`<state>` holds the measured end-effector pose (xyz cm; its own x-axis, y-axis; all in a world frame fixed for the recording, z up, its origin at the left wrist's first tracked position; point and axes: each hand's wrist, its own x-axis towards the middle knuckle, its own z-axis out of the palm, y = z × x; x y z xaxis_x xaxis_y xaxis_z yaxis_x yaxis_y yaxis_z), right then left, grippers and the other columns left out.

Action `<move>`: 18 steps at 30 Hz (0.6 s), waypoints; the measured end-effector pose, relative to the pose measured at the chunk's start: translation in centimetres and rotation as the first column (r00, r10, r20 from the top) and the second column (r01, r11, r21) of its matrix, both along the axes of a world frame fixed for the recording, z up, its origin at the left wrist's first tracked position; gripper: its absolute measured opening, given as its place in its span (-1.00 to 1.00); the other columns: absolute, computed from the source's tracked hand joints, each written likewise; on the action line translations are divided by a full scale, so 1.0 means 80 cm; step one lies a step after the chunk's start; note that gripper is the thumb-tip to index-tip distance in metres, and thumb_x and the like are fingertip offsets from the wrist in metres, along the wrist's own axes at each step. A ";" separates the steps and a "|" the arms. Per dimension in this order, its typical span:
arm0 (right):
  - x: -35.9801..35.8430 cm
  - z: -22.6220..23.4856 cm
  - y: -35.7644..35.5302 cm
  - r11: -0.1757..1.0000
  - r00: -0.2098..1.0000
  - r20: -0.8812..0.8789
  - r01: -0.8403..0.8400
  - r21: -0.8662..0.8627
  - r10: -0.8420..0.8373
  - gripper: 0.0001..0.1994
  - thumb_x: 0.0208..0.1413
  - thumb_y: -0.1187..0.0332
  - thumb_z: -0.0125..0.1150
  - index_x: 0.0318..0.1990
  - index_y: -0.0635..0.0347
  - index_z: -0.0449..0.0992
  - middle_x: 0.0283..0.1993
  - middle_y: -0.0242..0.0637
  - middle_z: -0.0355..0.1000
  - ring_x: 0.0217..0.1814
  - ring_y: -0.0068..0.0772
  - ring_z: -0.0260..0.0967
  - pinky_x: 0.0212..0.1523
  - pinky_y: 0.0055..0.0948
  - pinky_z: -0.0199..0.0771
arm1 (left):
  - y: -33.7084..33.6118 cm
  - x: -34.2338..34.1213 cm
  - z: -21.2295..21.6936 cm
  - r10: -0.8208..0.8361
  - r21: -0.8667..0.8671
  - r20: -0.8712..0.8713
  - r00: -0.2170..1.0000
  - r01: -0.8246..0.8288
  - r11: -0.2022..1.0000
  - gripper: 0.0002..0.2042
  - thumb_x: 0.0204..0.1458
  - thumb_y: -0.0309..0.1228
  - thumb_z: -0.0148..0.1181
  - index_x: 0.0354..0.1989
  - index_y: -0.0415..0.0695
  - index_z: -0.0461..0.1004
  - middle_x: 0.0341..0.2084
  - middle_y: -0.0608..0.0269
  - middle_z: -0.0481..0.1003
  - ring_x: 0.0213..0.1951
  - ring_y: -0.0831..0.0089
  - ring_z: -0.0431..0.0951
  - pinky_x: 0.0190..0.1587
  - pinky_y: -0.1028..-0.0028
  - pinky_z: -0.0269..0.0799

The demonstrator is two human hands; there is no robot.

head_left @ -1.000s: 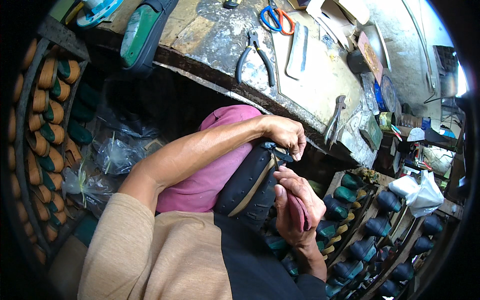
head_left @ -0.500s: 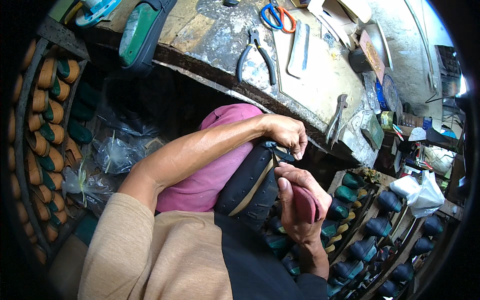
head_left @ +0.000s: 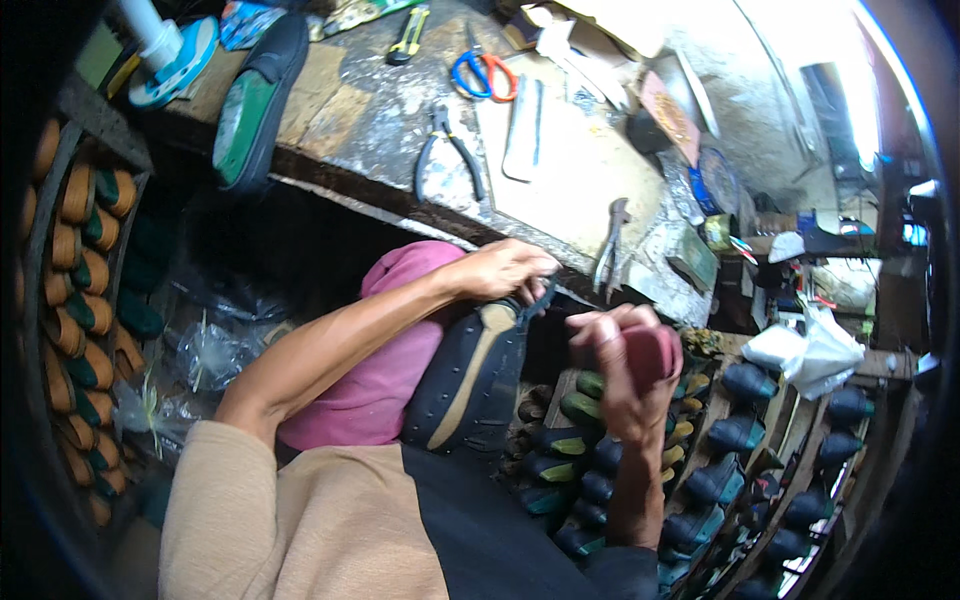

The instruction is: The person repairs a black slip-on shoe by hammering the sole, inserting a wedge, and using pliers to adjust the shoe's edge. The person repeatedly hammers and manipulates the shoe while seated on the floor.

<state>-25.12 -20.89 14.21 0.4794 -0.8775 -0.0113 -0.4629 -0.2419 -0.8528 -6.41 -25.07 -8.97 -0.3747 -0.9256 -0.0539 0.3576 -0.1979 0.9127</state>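
Observation:
A dark shoe [head_left: 470, 375] lies sole side up across my lap, against a pink cloth [head_left: 375, 375]. A tan strip runs down its middle, with small studs or tacks along the sides. My left hand [head_left: 508, 272] is closed at the shoe's far end, pinching a dark strip of material [head_left: 541, 298] at its edge. To the right, apart from the shoe, my right hand [head_left: 625, 385] is wrapped round a maroon-handled knife [head_left: 652, 355]. Blur and fingers hide its blade.
On the workbench [head_left: 385, 130] lie pliers [head_left: 445, 155], scissors [head_left: 484, 76], a box cutter [head_left: 408, 36], pincers [head_left: 610, 245] and a green-lined shoe [head_left: 250, 110]. Racks of shoes stand left [head_left: 85, 310] and right [head_left: 740, 435]. Plastic bags [head_left: 215, 350] lie below the bench.
My right hand has drawn the knife away from the shoe's end, to the right. The left hand stays there, now with the dark strip pulled up. The view has shifted.

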 end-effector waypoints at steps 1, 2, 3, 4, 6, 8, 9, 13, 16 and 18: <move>-0.021 0.011 -0.016 0.995 0.993 -0.094 0.065 -0.075 -0.072 -0.82 0.54 0.38 0.34 -0.12 0.33 0.66 -0.22 -0.26 0.70 -0.23 -0.54 0.63 -0.13 -0.43 0.65 | 0.014 0.004 0.002 0.138 -0.028 -0.005 0.990 -0.138 0.990 -0.55 0.64 -0.19 0.07 0.43 -0.30 0.54 -0.10 -0.05 0.75 -0.04 0.23 0.82 0.06 0.29 0.77; -0.038 0.010 -0.043 0.982 0.980 -0.160 0.096 -0.160 -0.122 -0.77 0.53 0.34 0.36 -0.15 0.37 0.61 -0.29 -0.22 0.66 -0.28 -0.51 0.58 -0.21 -0.38 0.60 | 0.029 0.009 0.006 0.258 -0.016 0.002 0.966 -0.258 0.966 -0.54 0.63 -0.20 0.09 0.41 -0.35 0.55 -0.08 -0.13 0.77 -0.02 0.18 0.84 0.06 0.27 0.78; -0.048 0.000 -0.085 0.904 0.931 -0.314 0.036 -0.426 -0.185 -0.71 0.52 0.30 0.36 -0.15 0.42 0.56 -0.36 -0.06 0.58 -0.33 -0.37 0.54 -0.27 -0.23 0.54 | 0.048 0.018 0.011 0.377 -0.074 0.057 0.924 -0.373 0.925 -0.53 0.63 -0.20 0.08 0.44 -0.36 0.52 -0.01 -0.18 0.77 0.01 0.18 0.83 0.11 0.26 0.76; -0.068 -0.001 -0.121 0.891 0.930 -0.351 -0.066 -0.449 -0.108 -0.70 0.51 0.30 0.36 -0.12 0.45 0.55 -0.35 0.16 0.54 -0.36 -0.12 0.50 -0.24 -0.11 0.52 | 0.071 0.030 0.017 0.476 -0.076 0.136 0.869 -0.470 0.880 -0.52 0.64 -0.21 0.07 0.46 -0.36 0.50 0.06 -0.22 0.76 0.04 0.17 0.83 0.16 0.25 0.75; -0.096 -0.028 -0.194 0.890 0.783 -0.526 0.077 -0.450 -0.333 -0.66 0.41 0.17 0.43 -0.06 0.33 0.54 -0.30 0.28 0.60 -0.27 0.33 0.56 -0.15 0.12 0.53 | 0.114 0.048 0.030 0.498 -0.060 0.381 0.779 -0.516 0.854 -0.52 0.59 -0.14 0.15 0.39 -0.32 0.59 0.13 -0.21 0.75 0.15 0.14 0.80 0.24 0.22 0.68; -0.119 -0.056 -0.261 0.896 0.611 -0.686 0.093 -0.434 -0.395 -0.45 0.24 0.11 0.46 0.17 0.35 0.43 -0.14 0.36 0.65 0.01 0.52 0.64 0.07 0.27 0.57 | 0.132 0.046 0.041 0.539 -0.272 0.442 0.716 -0.466 0.842 -0.52 0.54 -0.09 0.23 0.36 -0.26 0.64 0.13 -0.21 0.74 0.20 0.04 0.77 0.27 0.20 0.64; -0.130 -0.066 -0.287 0.898 0.649 -0.666 0.060 -0.436 -0.367 -0.44 0.23 0.13 0.43 0.19 0.38 0.42 -0.07 0.39 0.65 0.06 0.54 0.63 0.12 0.27 0.57 | 0.140 0.041 0.045 0.485 -0.267 0.484 0.729 -0.405 0.875 -0.52 0.51 -0.08 0.26 0.34 -0.24 0.65 0.13 -0.21 0.74 0.22 -0.05 0.75 0.30 0.19 0.60; -0.144 -0.105 -0.331 0.883 0.659 -0.652 0.037 -0.468 -0.374 -0.42 0.21 0.19 0.37 0.22 0.49 0.46 0.15 0.40 0.57 0.26 0.41 0.57 0.32 0.17 0.54 | 0.147 0.016 0.046 0.544 -0.239 0.352 0.762 -0.489 0.839 -0.66 0.39 -0.26 0.41 0.21 -0.18 0.69 0.06 -0.01 0.73 0.15 0.10 0.74 0.32 0.22 0.58; -0.133 -0.139 -0.323 0.852 0.725 -0.608 -0.058 -0.521 -0.323 -0.47 0.29 0.18 0.47 0.20 0.45 0.49 0.15 0.37 0.54 0.28 0.45 0.52 0.32 0.18 0.53 | 0.149 0.009 0.041 0.536 -0.148 0.137 0.833 -0.518 0.842 -0.61 0.32 -0.45 0.44 0.30 -0.14 0.67 0.19 0.16 0.68 0.30 0.29 0.63 0.43 0.27 0.50; -0.124 -0.159 -0.318 0.828 0.734 -0.597 -0.085 -0.554 -0.324 -0.49 0.33 0.21 0.48 0.22 0.43 0.49 0.19 0.35 0.52 0.26 0.47 0.52 0.27 0.23 0.54 | 0.152 0.006 0.041 0.524 0.103 -0.019 0.852 -0.519 0.848 -0.57 0.30 -0.47 0.45 0.34 -0.13 0.63 0.21 0.18 0.66 0.29 0.31 0.61 0.48 0.29 0.44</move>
